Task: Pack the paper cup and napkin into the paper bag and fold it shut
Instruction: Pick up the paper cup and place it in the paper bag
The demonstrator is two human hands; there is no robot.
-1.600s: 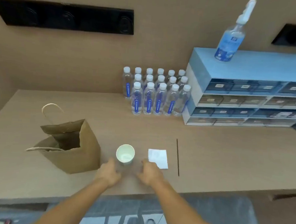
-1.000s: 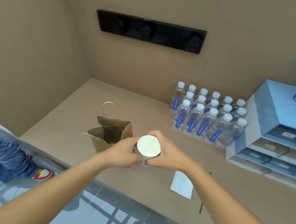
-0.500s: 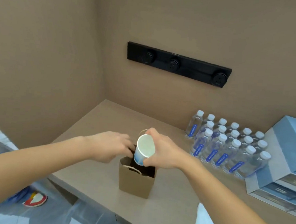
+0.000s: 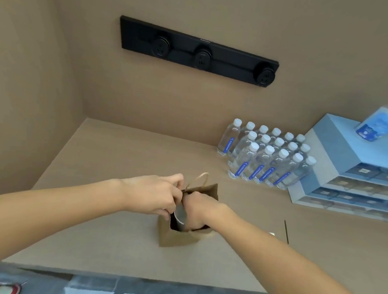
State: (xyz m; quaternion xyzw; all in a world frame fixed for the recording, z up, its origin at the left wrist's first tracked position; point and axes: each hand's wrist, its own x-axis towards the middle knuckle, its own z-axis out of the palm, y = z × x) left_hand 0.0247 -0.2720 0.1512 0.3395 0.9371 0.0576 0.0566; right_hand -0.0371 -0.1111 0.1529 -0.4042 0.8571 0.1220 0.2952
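A brown paper bag (image 4: 178, 236) stands upright on the table (image 4: 110, 155), its mouth open. My right hand (image 4: 198, 210) reaches down into the bag, shut on the white paper cup (image 4: 180, 215), of which only part of the rim and wall shows inside the opening. My left hand (image 4: 156, 194) pinches the bag's left upper edge beside its twisted handle (image 4: 201, 178). The napkin (image 4: 271, 234) is almost entirely hidden behind my right forearm; only a small white corner shows on the table.
Several water bottles (image 4: 265, 158) stand in rows at the back right. A blue drawer unit (image 4: 350, 174) sits at the right with a spray bottle (image 4: 380, 122) on top. A black socket strip (image 4: 199, 51) is on the wall. A thin dark stick (image 4: 286, 228) lies right of the bag.
My right hand has gone down with the cup from above the bag's mouth into the bag. My left hand shifted to pinch the bag's rim. The camera tilted.
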